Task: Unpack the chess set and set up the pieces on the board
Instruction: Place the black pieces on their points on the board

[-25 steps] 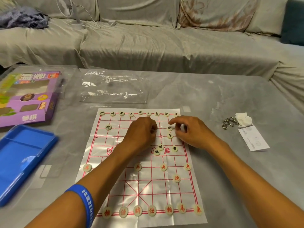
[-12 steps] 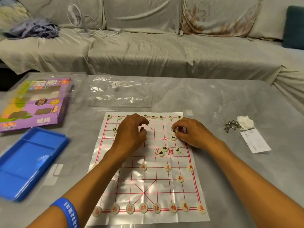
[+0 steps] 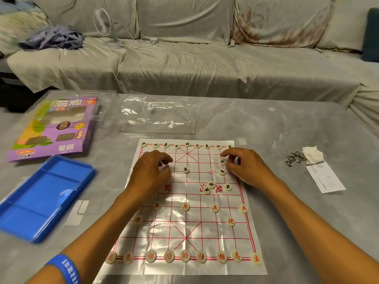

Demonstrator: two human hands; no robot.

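While the xiangqi board sheet (image 3: 185,232) holds a complete red side, black's soldier rank remains unfinished. The left hand (image 3: 150,173), fingers curled with contents indeterminate, has withdrawn toward nine o'clock, exposing a newly placed black soldier (image 3: 185,170). The right hand (image 3: 245,169) pinches the black cannon (image 3: 222,162) at two o'clock; four soldiers await placement.

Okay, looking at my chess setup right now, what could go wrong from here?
The loose black pieces clustered mid-board sit just beside your right hand; a wrist sweep might scatter them. The thin plastic board looks wrinkled, so dragging could shift the red back row. Your left hand hides pieces beneath it.
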